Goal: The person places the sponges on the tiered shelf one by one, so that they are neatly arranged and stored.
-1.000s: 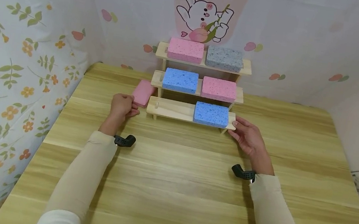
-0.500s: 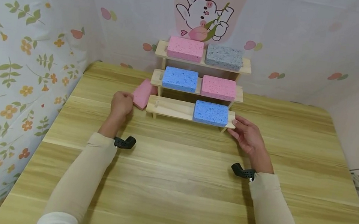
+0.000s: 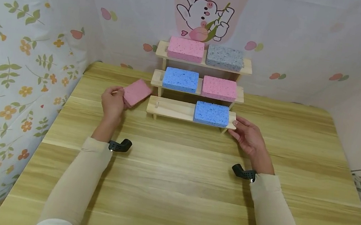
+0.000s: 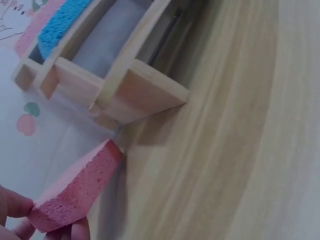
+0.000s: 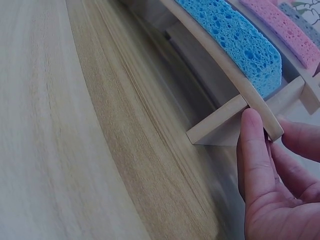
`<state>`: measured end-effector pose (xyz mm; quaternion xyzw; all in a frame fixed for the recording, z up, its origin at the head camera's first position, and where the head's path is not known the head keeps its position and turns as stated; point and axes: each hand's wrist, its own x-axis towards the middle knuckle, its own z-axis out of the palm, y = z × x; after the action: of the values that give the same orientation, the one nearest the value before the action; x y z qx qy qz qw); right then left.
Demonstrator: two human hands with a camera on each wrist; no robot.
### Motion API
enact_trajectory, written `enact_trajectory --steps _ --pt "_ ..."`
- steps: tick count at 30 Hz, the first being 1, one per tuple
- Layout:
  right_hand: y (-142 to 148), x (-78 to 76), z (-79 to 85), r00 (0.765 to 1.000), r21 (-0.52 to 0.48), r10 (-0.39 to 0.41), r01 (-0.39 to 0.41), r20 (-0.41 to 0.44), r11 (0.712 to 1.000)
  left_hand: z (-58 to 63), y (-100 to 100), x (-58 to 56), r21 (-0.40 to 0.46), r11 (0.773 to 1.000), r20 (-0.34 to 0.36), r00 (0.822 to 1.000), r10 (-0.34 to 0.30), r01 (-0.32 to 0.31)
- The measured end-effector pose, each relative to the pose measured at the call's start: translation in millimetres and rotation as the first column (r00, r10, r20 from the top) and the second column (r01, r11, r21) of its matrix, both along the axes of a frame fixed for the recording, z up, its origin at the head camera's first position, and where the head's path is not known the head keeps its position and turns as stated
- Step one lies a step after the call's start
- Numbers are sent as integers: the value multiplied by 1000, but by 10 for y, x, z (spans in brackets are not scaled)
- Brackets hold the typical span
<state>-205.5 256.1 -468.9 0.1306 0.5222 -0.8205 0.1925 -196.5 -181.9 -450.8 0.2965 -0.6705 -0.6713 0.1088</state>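
My left hand [image 3: 113, 104] pinches a pink sponge [image 3: 137, 92] by its near-left end, just left of the wooden tiered rack [image 3: 174, 108]. In the left wrist view that sponge [image 4: 77, 190] looks lifted and tilted, thumb on one side and fingertips under the other. At the rack's right, my right hand [image 3: 249, 136] grips the end of the lowest shelf between thumb and fingers. A blue sponge [image 3: 212, 114] lies on the right half of this shelf; its left half is bare wood.
On the middle shelf sit a blue sponge [image 3: 180, 79] and a pink sponge [image 3: 219, 88]. The top shelf bears a pink sponge [image 3: 186, 49] and a grey sponge [image 3: 224, 57]. Printed cloth [image 3: 288, 47] hangs behind the wooden table [image 3: 170, 187].
My left hand has drawn the pink sponge leftward from the rack and turned it, with its far end swung to the right. The right hand stays on the shelf end.
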Motion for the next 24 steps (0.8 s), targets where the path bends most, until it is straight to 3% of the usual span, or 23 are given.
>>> enact_trajectory --steps 12,16,24 --pt "1 5 2 1000 -21 0 0 7 1000 186 -149 128 82 993 -168 981 94 -82" --pt "-2 7 -2 1000 -20 -4 4 6 1000 247 -211 160 93 995 -160 986 45 -30" --pt "-8 10 -1 1000 -48 -13 13 9 999 356 -246 226 14 996 -92 992 -90 92"
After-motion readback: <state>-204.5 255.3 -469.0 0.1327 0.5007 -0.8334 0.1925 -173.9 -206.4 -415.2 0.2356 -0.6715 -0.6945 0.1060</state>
